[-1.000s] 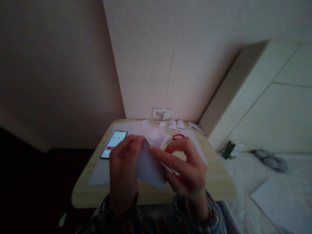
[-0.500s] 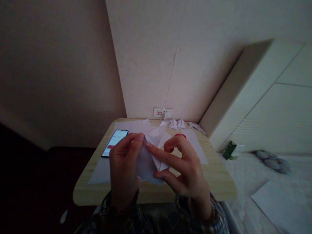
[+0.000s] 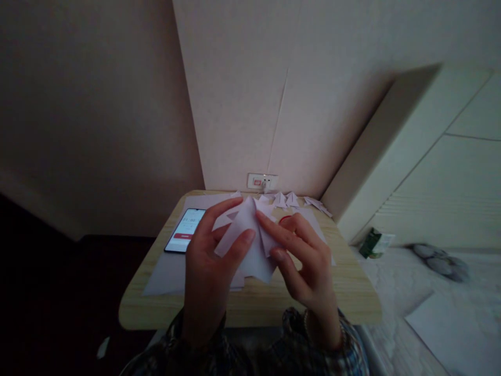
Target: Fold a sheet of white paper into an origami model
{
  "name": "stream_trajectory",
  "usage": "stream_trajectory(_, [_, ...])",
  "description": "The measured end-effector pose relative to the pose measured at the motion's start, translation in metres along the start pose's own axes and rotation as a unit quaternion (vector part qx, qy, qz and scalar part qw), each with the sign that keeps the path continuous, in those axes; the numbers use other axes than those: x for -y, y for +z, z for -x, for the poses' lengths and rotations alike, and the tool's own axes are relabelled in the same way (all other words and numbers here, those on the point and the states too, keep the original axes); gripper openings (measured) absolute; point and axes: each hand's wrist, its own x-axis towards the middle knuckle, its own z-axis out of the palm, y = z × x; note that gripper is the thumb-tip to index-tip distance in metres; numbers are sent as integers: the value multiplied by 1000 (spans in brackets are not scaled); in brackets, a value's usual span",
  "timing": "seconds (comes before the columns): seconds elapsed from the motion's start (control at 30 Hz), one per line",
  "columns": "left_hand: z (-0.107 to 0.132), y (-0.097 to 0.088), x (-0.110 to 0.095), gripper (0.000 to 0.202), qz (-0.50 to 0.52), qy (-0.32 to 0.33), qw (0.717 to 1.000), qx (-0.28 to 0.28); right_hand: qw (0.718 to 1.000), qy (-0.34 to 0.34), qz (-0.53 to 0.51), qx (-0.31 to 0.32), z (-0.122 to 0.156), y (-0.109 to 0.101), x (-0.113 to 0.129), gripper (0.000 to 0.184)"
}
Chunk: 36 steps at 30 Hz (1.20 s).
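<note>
Between my hands, above the table's middle, is a partly folded sheet of white paper (image 3: 243,228) with a pointed top and slanting flaps. My left hand (image 3: 213,261) grips its left side, thumb across the front face and fingers behind. My right hand (image 3: 305,256) holds the right flap, index fingertip near the top point and thumb lower down. Just behind the left fingers lies a phone (image 3: 183,231) with a lit timer screen. Part of a red round thing (image 3: 285,219) shows behind my right hand; the rest is hidden.
Sheets of white paper (image 3: 162,277) cover parts of the wooden table (image 3: 250,313). Several folded paper pieces (image 3: 285,200) sit along its back edge, below a wall socket (image 3: 263,181). Right of the table, a green-and-white box (image 3: 376,244) and another sheet (image 3: 450,334) lie on a pale quilted surface.
The paper has turned to show a broad front face with its point up. My left thumb has shifted from the top edge to across the front, and the left fingers have spread behind it.
</note>
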Motion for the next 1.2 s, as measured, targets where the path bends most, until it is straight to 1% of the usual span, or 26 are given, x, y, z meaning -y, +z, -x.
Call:
stream_trajectory(0.07, [0, 1, 0, 45, -16, 32, 999, 9, 1000, 5, 0, -11, 0, 1, 0, 44])
stream_trajectory(0.17, [-1, 1, 1, 50, -47, 66, 997, 15, 999, 5, -4, -31, 0, 1, -2, 48])
stream_trajectory(0.23, [0, 1, 1, 52, -54, 59, 997, 20, 999, 5, -5, -38, 0, 1, -3, 50])
stream_trajectory(0.33, [1, 2, -2, 54, -55, 23, 998, 27, 999, 9, -21, -38, 1, 1, -4, 50])
stream_trajectory(0.4, [1, 4, -4, 53, -50, 3, 999, 15, 998, 17, -45, -35, 2, 0, -3, 48])
stream_trajectory(0.5, [2, 8, -6, 52, -39, 1, 999, 1, 996, 32, -78, -39, 3, -1, -1, 42])
stream_trajectory(0.57, [2, 9, -6, 52, -38, 3, 999, -2, 992, 51, -89, -68, 3, 0, 0, 40])
stream_trajectory(0.67, [1, 8, -3, 55, -45, -23, 999, 4, 974, 105, -129, -151, 1, 2, 0, 41])
stream_trajectory(0.73, [0, 5, -1, 59, -64, -41, 997, 34, 959, 134, -170, -183, -1, 2, -1, 40])
stream_trajectory(0.8, [-1, 2, 1, 56, -89, -36, 993, 69, 954, 144, -196, -174, -2, 1, -3, 37])
stream_trajectory(0.83, [-2, 1, 2, 51, -100, -28, 991, 87, 957, 145, -196, -159, -3, 0, -4, 35])
stream_trajectory(0.9, [-3, -1, 1, 33, -124, -3, 986, 115, 966, 144, -173, -127, -4, -3, -5, 28])
stream_trajectory(0.97, [-3, -1, 0, 17, -158, 25, 979, 129, 972, 144, -147, -110, -4, -5, -5, 18])
stream_trajectory(1.03, [-2, -1, -1, 14, -191, 47, 970, 141, 973, 144, -149, -102, -4, -7, -5, 11])
stream_trajectory(1.1, [-1, -1, -2, 14, -206, 54, 967, 143, 970, 141, -170, -98, -3, -8, -5, 10])
stream_trajectory(1.2, [-1, 0, -3, 14, -199, 50, 971, 121, 968, 127, -188, -106, 0, -8, -7, 7])
